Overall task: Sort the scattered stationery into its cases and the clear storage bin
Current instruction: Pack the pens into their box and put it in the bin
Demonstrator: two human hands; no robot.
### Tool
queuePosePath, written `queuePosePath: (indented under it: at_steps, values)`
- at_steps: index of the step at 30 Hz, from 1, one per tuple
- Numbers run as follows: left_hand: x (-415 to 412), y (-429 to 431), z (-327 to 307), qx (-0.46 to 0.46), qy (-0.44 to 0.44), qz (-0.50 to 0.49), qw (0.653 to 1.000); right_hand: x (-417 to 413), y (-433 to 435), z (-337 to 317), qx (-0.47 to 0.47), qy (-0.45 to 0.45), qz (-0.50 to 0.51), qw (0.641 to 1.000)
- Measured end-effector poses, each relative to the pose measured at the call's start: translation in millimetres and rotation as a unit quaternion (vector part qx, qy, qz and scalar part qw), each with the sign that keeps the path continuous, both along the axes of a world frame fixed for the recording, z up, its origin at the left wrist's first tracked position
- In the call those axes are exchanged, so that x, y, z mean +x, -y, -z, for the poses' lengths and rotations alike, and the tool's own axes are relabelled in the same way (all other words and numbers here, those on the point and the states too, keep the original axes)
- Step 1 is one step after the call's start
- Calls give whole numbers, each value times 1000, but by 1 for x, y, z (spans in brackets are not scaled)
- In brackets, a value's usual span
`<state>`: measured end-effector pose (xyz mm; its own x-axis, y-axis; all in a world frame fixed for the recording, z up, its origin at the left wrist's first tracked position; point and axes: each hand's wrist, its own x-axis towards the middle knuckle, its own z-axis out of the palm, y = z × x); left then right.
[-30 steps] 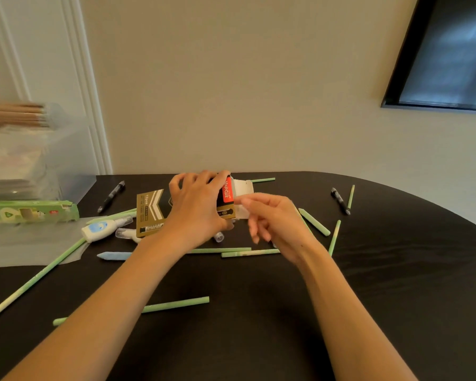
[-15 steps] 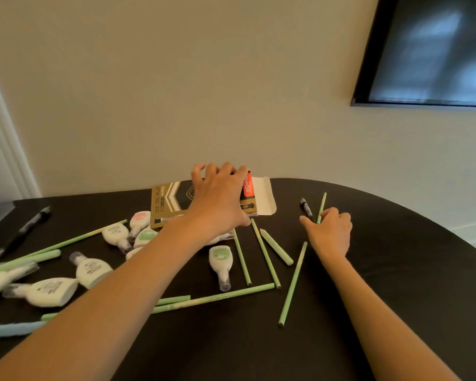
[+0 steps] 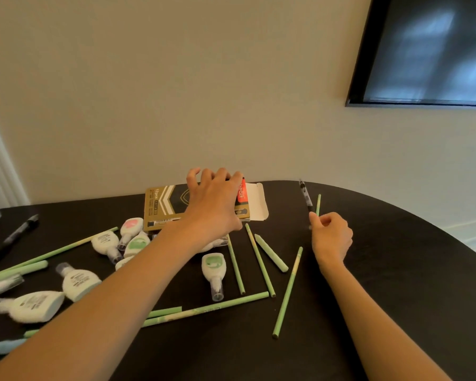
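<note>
A gold and black pen box (image 3: 162, 207) lies at the back of the dark table (image 3: 396, 270), its white end flap open to the right. My left hand (image 3: 213, 207) grips the box from above near that open end. To the right, my right hand (image 3: 330, 237) pinches a black pen (image 3: 305, 196) and holds it raised, tip pointing up and away. Several green pencils (image 3: 287, 292) lie scattered in front of the box. White correction tape dispensers (image 3: 213, 270) lie left and centre.
Another black pen (image 3: 19, 233) lies at the far left. A thin green pencil (image 3: 318, 204) lies beside the raised pen. The table's curved edge runs along the right side. A dark framed screen (image 3: 429, 50) hangs on the wall.
The view swung right, away from the clear bin. My right hand left the box, reached right and lifted the black pen off the table. My left hand stays on the box.
</note>
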<state>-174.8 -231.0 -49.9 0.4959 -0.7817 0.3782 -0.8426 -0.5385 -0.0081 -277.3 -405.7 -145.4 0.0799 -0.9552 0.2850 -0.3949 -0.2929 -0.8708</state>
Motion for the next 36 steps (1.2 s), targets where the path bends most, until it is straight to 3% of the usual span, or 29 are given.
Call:
queuePosePath:
  at_steps: [4, 8, 15, 29, 32, 36]
  values:
    - [3, -35, -5, -1, -6, -28, 1000, -3, -44, -22, 123, 202, -137, 962]
    - [8, -85, -6, -1, -19, -77, 997, -12, -93, -43, 155, 266, -266, 913]
    - [15, -174, -1, -20, -39, -166, 985, -7, -175, -52, 141, 205, -396, 884]
    - [4, -257, 16, -11, -29, -151, 988, 35, -302, -53, 112, 176, -518, 830]
    - [3, -267, 18, -23, -21, -151, 988, 40, -318, -54, 64, 132, -521, 841]
    - [6, -280, 21, -31, -20, -160, 986, 48, -337, -57, 61, 136, -512, 846]
